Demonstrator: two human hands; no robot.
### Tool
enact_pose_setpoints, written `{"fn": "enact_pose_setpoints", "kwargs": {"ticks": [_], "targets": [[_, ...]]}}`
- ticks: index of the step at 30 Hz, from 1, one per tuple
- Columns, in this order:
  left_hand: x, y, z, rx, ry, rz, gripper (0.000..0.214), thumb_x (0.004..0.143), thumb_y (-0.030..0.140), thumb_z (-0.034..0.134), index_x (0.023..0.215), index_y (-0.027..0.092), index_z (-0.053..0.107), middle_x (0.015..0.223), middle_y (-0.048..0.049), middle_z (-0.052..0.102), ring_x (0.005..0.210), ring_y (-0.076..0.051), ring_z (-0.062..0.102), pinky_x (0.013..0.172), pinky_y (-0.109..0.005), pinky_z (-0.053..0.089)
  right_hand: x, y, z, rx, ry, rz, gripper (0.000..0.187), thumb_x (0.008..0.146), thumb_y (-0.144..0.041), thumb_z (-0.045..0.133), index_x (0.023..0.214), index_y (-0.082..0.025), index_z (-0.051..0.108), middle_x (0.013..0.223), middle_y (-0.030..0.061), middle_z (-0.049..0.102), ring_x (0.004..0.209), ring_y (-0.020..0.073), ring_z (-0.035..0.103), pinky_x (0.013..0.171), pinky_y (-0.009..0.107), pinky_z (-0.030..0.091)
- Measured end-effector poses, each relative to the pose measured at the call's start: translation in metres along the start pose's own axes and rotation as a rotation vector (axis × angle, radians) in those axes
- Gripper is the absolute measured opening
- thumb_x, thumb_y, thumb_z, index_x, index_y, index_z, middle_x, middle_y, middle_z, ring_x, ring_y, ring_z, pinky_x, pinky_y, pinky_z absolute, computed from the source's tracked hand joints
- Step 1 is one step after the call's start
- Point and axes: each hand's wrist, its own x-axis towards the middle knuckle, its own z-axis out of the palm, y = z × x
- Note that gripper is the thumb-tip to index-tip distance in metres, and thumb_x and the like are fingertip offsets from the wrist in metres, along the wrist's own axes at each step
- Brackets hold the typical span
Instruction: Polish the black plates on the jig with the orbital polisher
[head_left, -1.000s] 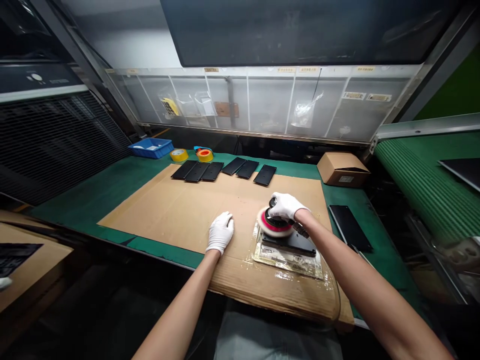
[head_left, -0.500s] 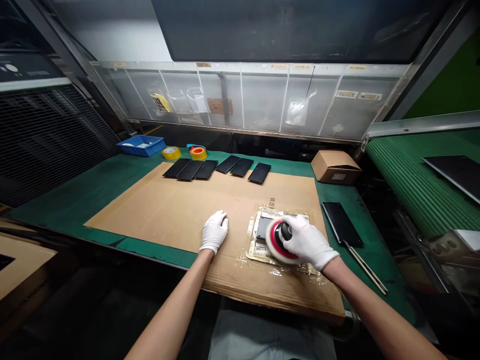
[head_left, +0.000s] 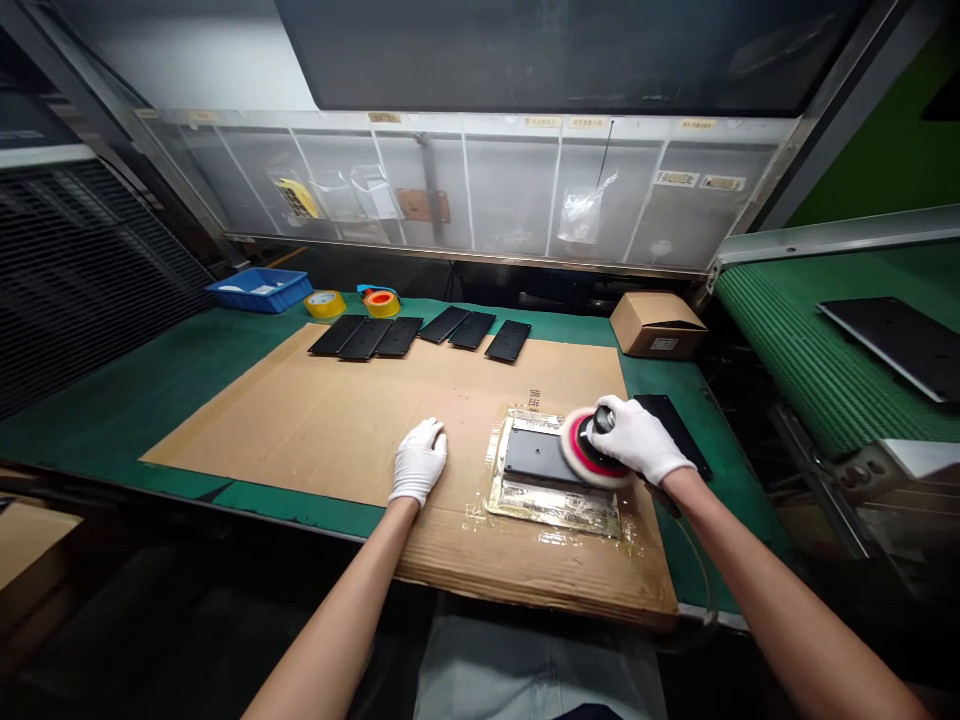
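Observation:
My right hand (head_left: pixel 643 440), in a white glove, is wrapped round the black knob of a handheld polisher (head_left: pixel 581 452) with a red band and a pale fluffy pad. The pad rests over the right end of a dark flat panel (head_left: pixel 536 458) and hides that end. The panel lies within a taped frame (head_left: pixel 559 508) stuck to the cardboard. My left hand (head_left: pixel 420 462), also gloved, rests on the cardboard sheet (head_left: pixel 300 420) left of the frame, its fingers curled together with nothing in them.
Several black panels (head_left: pixel 365 338) lie along the cardboard's far edge. Behind them are a blue tray (head_left: pixel 262 298) and tape rolls (head_left: pixel 325 304). A small carton (head_left: pixel 651 325) and another black panel (head_left: pixel 679 435) sit at right, beside a green conveyor (head_left: pixel 787 330). A hose (head_left: pixel 705 570) hangs near my right forearm.
My right hand has moved the polisher right and slightly away from me, uncovering more of the panel in the frame. The left hand stays on the cardboard. The view has shifted slightly.

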Motion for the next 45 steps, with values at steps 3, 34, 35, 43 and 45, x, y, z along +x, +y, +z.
{"fn": "enact_pose_setpoints", "kwargs": {"ticks": [3, 34, 35, 43, 45], "targets": [[0.001, -0.002, 0.002, 0.009, -0.002, 0.012, 0.033, 0.094, 0.03, 0.052, 0.114, 0.02, 0.077, 0.134, -0.0101, 0.073, 0.129, -0.028, 0.067, 0.119, -0.042, 0.047, -0.034, -0.001, 0.006, 0.017, 0.009, -0.018, 0.041, 0.087, -0.049, 0.066, 0.122, -0.028, 0.068, 0.101, 0.0076, 0.065, 0.079, 0.0199, 0.062, 0.067, 0.027, 0.038], [-0.002, 0.0, 0.002, -0.029, -0.001, -0.004, 0.032, 0.095, 0.028, 0.053, 0.115, 0.02, 0.077, 0.134, -0.0107, 0.073, 0.13, -0.027, 0.066, 0.12, -0.043, 0.046, -0.004, -0.038, 0.012, 0.014, -0.06, 0.005, 0.041, 0.083, -0.043, 0.068, 0.121, -0.026, 0.069, 0.104, 0.0109, 0.07, 0.08, 0.0239, 0.068, 0.064, 0.029, 0.042], [-0.002, 0.001, 0.001, -0.029, 0.0, -0.005, 0.032, 0.095, 0.028, 0.054, 0.115, 0.02, 0.077, 0.134, -0.0104, 0.073, 0.13, -0.027, 0.066, 0.12, -0.043, 0.046, 0.011, -0.043, 0.011, 0.011, -0.084, 0.021, 0.041, 0.081, -0.041, 0.069, 0.119, -0.025, 0.069, 0.103, 0.011, 0.072, 0.081, 0.0242, 0.069, 0.063, 0.029, 0.041], [-0.001, 0.002, -0.001, -0.029, -0.005, -0.015, 0.03, 0.094, 0.023, 0.055, 0.112, 0.021, 0.078, 0.132, -0.0096, 0.074, 0.129, -0.026, 0.067, 0.121, -0.043, 0.046, 0.065, -0.097, 0.019, 0.026, -0.201, -0.138, 0.041, 0.074, -0.037, 0.07, 0.113, -0.024, 0.067, 0.107, 0.0104, 0.076, 0.089, 0.0267, 0.071, 0.066, 0.029, 0.046], [-0.002, 0.001, -0.001, -0.03, -0.011, -0.01, 0.03, 0.094, 0.023, 0.055, 0.112, 0.019, 0.078, 0.133, -0.0111, 0.073, 0.13, -0.027, 0.066, 0.121, -0.043, 0.046, 0.056, -0.112, 0.021, 0.018, -0.207, -0.194, 0.041, 0.076, -0.037, 0.069, 0.115, -0.025, 0.067, 0.108, 0.0111, 0.075, 0.088, 0.0275, 0.071, 0.067, 0.03, 0.046]]}}
